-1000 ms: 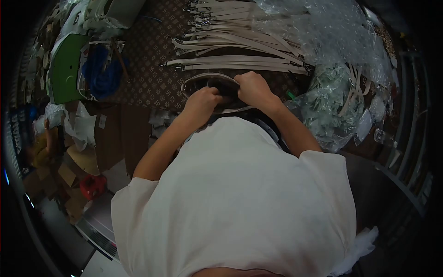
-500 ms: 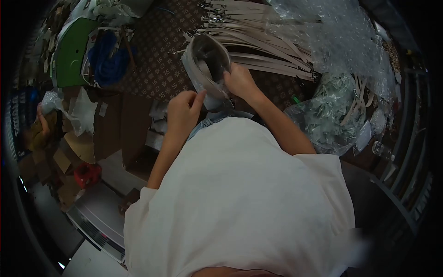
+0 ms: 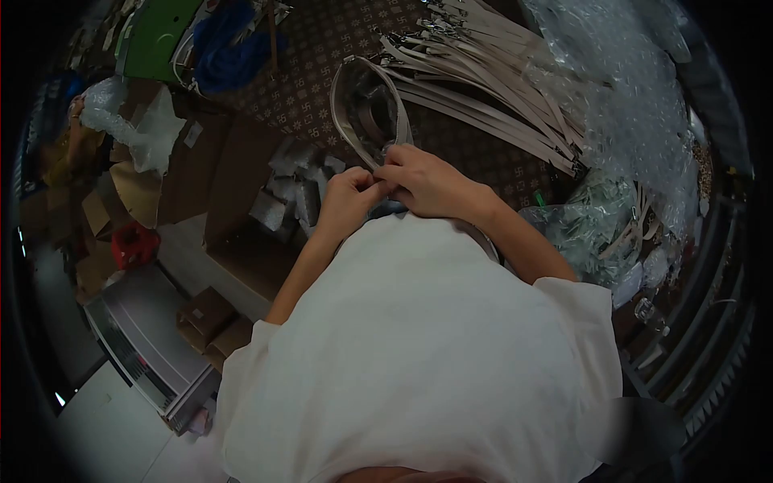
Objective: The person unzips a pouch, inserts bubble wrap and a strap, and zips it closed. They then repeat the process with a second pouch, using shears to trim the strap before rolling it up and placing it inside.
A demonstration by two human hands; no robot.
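Note:
A pale beige bag with a wide, rounded mouth stands open at the near edge of the patterned table, its inside dark with something clear and shiny in it. My left hand is closed at the near end of the bag's rim, thumb and fingertips pinched together. Right beside it, my right hand grips the same rim with bent fingers. Both sets of fingertips almost meet, and any small part between them is hidden. Beyond the bag lies a pile of beige straps with metal clasps.
Clear plastic wrap and a bag of pale green packets lie at the right. An open cardboard box holding wrapped items stands at the left. A blue bundle lies at the upper left. Another person's arm shows at far left.
My hands have come together at the bag's near rim; before, they were apart, with the right hand on the bag's right side. The view has also shifted.

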